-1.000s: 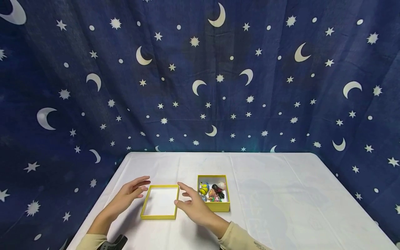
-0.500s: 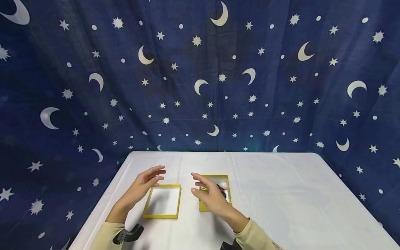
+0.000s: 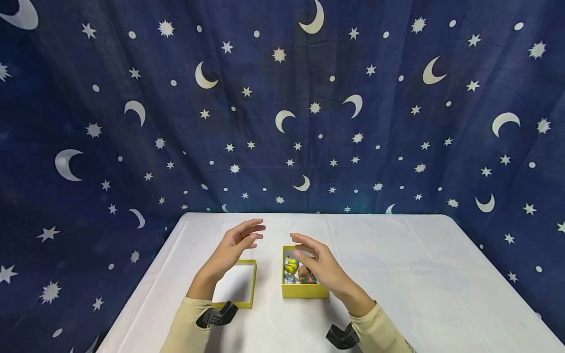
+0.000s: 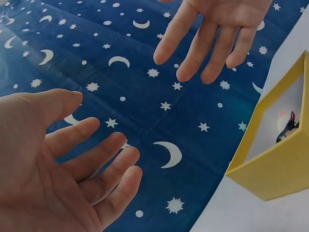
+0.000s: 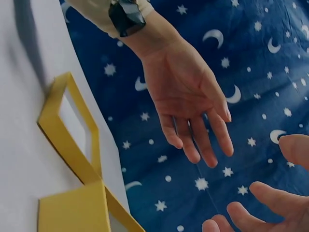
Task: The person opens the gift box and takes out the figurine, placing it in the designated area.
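Note:
A yellow box [image 3: 304, 291] with a white inside stands on the table, holding several small toy figures [image 3: 292, 266], one of them yellow and blue. To its left lies a shallow yellow-rimmed lid [image 3: 253, 284], white inside, partly covered by my left forearm. My left hand [image 3: 234, 247] hovers above the lid's far side with its fingers loosely extended, holding nothing. Over the box's right part floats my right hand [image 3: 324, 262], also holding nothing, its fingers relaxed. It hides some of the figures. In the left wrist view both palms face each other, apart from the box.
A white cloth covers the table [image 3: 397, 274]. Behind it hangs a dark blue curtain [image 3: 256, 122] printed with moons and stars. Each wrist carries a black strapped device [image 3: 217, 315].
Both hands have risen from around the lid and moved rightward. The right hand has left the lid's right edge and come over the box. Lid and box stay in place.

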